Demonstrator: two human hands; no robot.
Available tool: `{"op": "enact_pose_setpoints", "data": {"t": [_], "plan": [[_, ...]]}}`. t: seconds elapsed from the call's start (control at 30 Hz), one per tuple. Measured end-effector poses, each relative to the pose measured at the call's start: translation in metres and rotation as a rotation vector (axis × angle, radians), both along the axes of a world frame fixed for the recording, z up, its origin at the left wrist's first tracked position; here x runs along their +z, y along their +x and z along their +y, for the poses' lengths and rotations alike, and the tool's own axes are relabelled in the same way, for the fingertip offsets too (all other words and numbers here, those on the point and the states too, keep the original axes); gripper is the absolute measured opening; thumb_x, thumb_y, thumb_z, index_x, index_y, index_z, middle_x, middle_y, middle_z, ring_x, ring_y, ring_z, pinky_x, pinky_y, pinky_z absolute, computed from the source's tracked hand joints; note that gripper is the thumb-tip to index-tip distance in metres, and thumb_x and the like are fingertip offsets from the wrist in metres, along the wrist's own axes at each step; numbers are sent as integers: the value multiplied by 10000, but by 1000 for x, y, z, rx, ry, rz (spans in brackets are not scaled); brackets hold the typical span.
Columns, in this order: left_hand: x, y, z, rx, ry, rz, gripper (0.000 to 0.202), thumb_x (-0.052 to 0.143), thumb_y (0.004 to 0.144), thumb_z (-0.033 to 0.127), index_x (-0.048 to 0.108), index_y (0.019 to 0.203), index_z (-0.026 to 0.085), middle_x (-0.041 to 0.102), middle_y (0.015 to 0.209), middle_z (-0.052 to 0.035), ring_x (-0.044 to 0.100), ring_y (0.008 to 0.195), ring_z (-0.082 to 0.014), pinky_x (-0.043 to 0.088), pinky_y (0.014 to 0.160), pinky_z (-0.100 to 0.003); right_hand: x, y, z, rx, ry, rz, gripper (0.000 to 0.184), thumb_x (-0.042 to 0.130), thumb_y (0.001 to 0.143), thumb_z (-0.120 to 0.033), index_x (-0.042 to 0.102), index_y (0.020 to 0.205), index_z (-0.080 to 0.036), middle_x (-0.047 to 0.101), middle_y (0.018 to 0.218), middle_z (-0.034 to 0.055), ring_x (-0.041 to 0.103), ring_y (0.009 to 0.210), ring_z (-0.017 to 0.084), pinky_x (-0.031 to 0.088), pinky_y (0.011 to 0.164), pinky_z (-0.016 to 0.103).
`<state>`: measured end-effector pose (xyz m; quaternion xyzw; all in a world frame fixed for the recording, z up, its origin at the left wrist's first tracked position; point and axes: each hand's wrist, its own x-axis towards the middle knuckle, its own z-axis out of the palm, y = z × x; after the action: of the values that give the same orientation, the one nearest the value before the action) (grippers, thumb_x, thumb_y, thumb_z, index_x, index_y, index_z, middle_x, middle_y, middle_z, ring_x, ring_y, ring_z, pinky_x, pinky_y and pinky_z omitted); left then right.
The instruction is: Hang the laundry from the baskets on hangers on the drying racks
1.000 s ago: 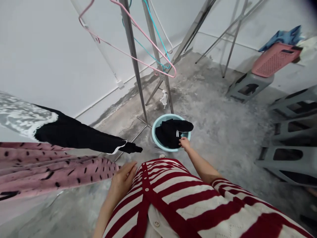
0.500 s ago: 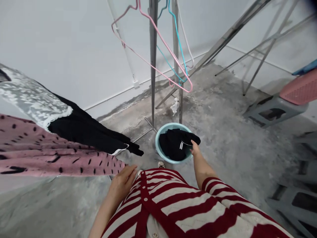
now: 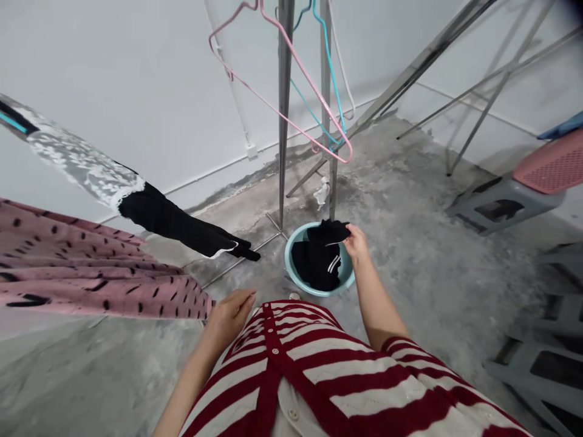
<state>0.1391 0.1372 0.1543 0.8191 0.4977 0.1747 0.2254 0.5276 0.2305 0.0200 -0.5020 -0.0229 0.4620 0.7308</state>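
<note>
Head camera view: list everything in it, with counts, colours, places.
Basin: 1, light blue, on floor.
Garment: 1, black, white stripes, in basin.
Hangers: 3, pink, turquoise, white, upper centre.
Hanging clothes: 2, black with lace, pink, left.
Poles: several, grey, centre, right.
Scrap: 1, white, by pole.
Stools: at least 3, grey, right.
Basket: 1, pink, on stool.
Unclear item: 1, blue, atop basket.
Floor: 1, grey, below.
Walls: 2, pale, behind.
Shoe tip: 1, pale, below basin.
Striped top: 1, red, cream, worn.
Left hand: 1, near hanging clothes.
Right hand: 1, holding garment.
</note>
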Motion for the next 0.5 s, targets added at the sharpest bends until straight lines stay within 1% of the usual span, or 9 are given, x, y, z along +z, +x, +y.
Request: {"op": "enact_pose_setpoints", "data": {"t": [0.07, 0.13, 0.23, 0.3, 0.33, 0.37, 0.4, 0.47, 0.5], "plan": [[-2, 0, 4, -26, 11, -9, 305, 432, 889, 362, 666, 999, 200, 718, 918, -51, 684, 801, -172, 549, 738, -272, 33, -1, 3, 27, 92, -28, 100, 669, 633, -172, 619, 712, -207, 648, 683, -51, 597, 613, 85, 506, 586, 195], [-5, -1, 9, -48, 24, -24, 290, 442, 889, 346, 663, 1012, 205, 716, 937, -50, 681, 841, -175, 544, 769, -281, 70, -1, 1, 70, 220, -88, 164, 688, 614, -161, 632, 752, -231, 644, 693, -60, 586, 603, 81, 499, 569, 189], [-7, -1, 14, -60, 45, -61, 285, 450, 889, 330, 658, 1030, 195, 712, 962, -61, 676, 878, -178, 541, 786, -284, 128, -4, -11, 146, 411, -213, 261, 711, 589, -159, 632, 815, -263, 642, 717, -66, 578, 620, 80, 491, 574, 183], [-7, 0, 16, -55, 61, -86, 282, 456, 885, 319, 662, 1025, 186, 712, 981, -71, 673, 898, -181, 539, 807, -290, 158, -9, -22, 180, 455, -287, 288, 722, 582, -171, 626, 836, -268, 642, 733, -63, 580, 648, 85, 492, 604, 192], [-5, 1, 16, -53, 69, -98, 281, 454, 885, 313, 666, 1019, 186, 713, 984, -73, 671, 906, -181, 537, 815, -293, 169, -13, -26, 189, 451, -326, 300, 728, 577, -172, 624, 843, -264, 638, 731, -61, 578, 654, 86, 489, 616, 198], [-3, 1, 15, -50, 79, -113, 282, 448, 887, 308, 669, 1013, 188, 715, 976, -71, 670, 904, -179, 537, 814, -293, 176, -17, -29, 192, 433, -366, 312, 732, 571, -171, 624, 851, -256, 632, 724, -59, 574, 655, 87, 482, 623, 204], [2, 0, 15, -47, 92, -131, 286, 438, 890, 305, 671, 1011, 191, 717, 954, -67, 670, 885, -173, 538, 801, -289, 179, -22, -31, 187, 405, -405, 322, 736, 565, -169, 626, 858, -244, 625, 719, -55, 569, 657, 87, 474, 629, 209], [19, -6, 16, -5, 150, -179, 294, 425, 896, 307, 668, 1019, 198, 712, 866, -49, 664, 783, -149, 540, 736, -267, 173, -33, -30, 178, 329, -470, 334, 744, 549, -170, 634, 860, -213, 614, 719, -45, 555, 659, 86, 451, 630, 213], [32, -12, 18, 48, 209, -210, 289, 435, 893, 314, 666, 1021, 197, 701, 818, -38, 652, 726, -136, 534, 706, -256, 166, -40, -29, 190, 287, -489, 335, 747, 540, -179, 640, 857, -199, 608, 713, -40, 547, 654, 86, 438, 621, 214]]}}
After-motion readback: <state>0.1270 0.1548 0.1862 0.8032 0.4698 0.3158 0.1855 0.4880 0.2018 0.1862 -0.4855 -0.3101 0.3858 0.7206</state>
